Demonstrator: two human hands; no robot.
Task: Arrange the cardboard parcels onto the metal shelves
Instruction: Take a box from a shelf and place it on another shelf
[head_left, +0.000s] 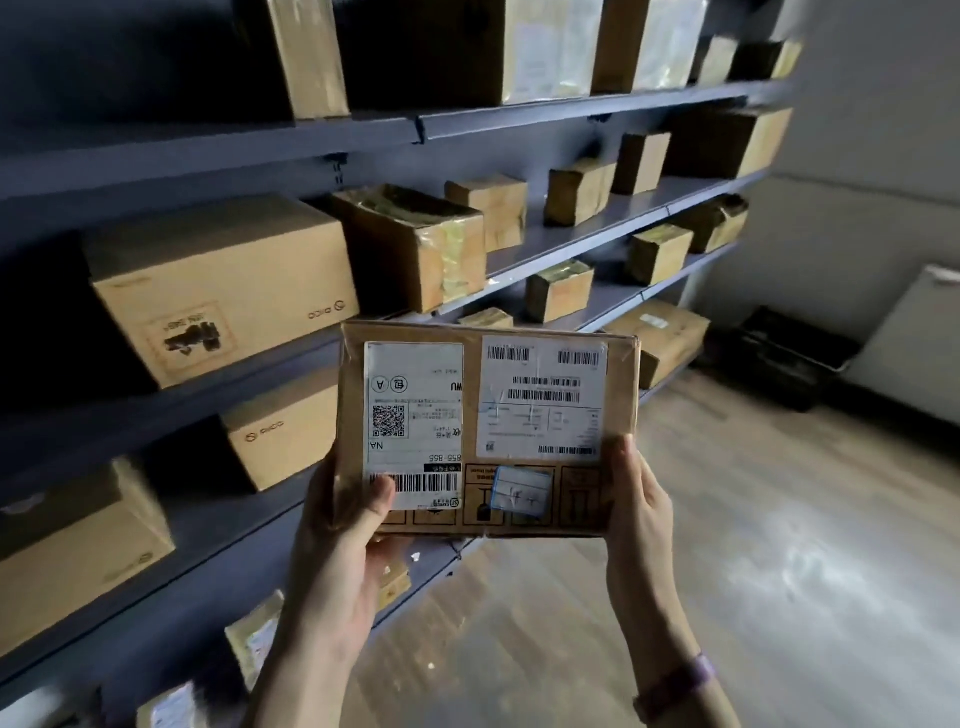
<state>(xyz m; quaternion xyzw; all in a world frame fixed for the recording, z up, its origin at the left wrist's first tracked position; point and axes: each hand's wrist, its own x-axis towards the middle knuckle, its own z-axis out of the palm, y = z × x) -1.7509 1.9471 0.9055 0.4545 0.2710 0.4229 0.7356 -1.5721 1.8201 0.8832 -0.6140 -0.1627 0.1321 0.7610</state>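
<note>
Both hands, the left hand (343, 525) and the right hand (636, 512), are gripping a flat labelled parcel (485, 428) in front of the metal shelves (571, 247).

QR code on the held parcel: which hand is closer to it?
Left. The left hand grips the parcel just below the QR code; the right hand holds the far edge.

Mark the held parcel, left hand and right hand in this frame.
held parcel (471, 405): head view, bare cardboard strip between its two labels.
left hand (340, 540): head view, base of the thumb.
right hand (636, 506): head view, fleshy part below the thumb.
</note>
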